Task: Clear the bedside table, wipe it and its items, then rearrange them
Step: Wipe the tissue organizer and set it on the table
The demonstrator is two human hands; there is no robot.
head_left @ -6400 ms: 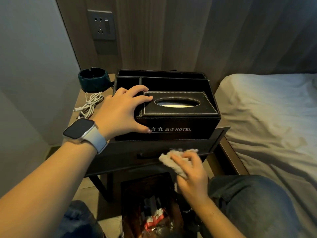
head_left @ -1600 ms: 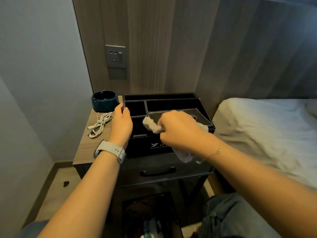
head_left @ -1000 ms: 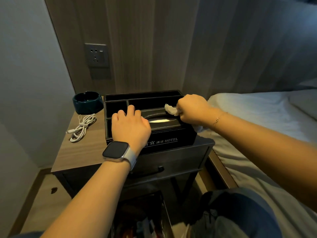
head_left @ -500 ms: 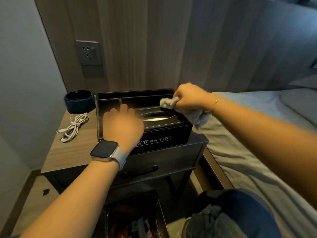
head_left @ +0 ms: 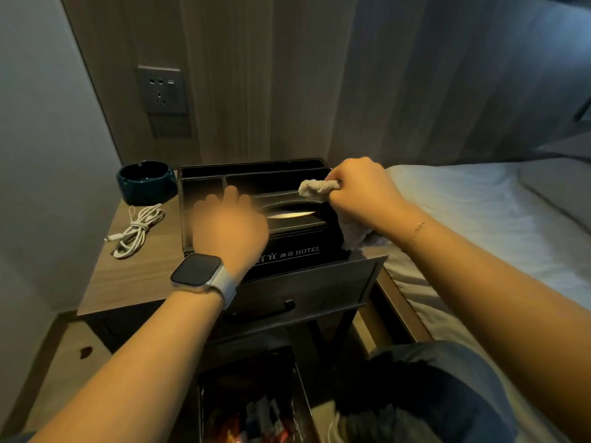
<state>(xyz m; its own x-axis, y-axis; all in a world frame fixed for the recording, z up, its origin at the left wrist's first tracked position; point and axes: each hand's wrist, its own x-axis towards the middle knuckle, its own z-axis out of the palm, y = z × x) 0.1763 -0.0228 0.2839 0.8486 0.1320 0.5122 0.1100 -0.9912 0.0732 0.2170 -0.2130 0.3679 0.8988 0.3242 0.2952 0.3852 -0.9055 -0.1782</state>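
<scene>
Left hand (head_left: 228,227) blurred, over organiser's near-left top, grip unclear; right hand (head_left: 361,193) fisted round cloth (head_left: 316,188) at far-right rim. Black tissue-box organiser (head_left: 287,251) on worktop (head_left: 128,276): probably stiff, light, best taken by both side walls. Cloth soft, bunches easily.

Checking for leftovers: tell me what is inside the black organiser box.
The organiser box has open back compartments that look dark and empty, and pale tissue shows through the oval slot. The left hand covers the front-left part.
</scene>
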